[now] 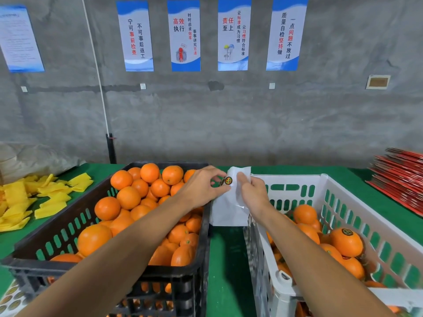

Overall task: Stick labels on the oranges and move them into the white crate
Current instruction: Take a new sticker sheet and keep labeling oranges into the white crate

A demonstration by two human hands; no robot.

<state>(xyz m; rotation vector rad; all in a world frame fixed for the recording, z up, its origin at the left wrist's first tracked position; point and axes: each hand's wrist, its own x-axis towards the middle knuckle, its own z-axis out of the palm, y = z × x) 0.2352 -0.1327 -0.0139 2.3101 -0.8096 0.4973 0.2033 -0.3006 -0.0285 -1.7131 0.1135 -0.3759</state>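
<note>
Label (228, 180) pinched by left hand (201, 187), right hand (250, 193) gripping backing sheet (229, 207)

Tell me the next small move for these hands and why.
Probably: finish peeling the round label off the white backing sheet. The left hand pinches the label at the sheet's top edge while the right hand grips the sheet, so the label looks only partly lifted. Neither hand holds fruit yet; unlabeled oranges wait in the black crate just below the left hand.

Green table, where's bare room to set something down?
Bare green table runs between the black crate and white crate, below the backing sheet the hands hold. The left side is crowded with yellow wrappers.
</note>
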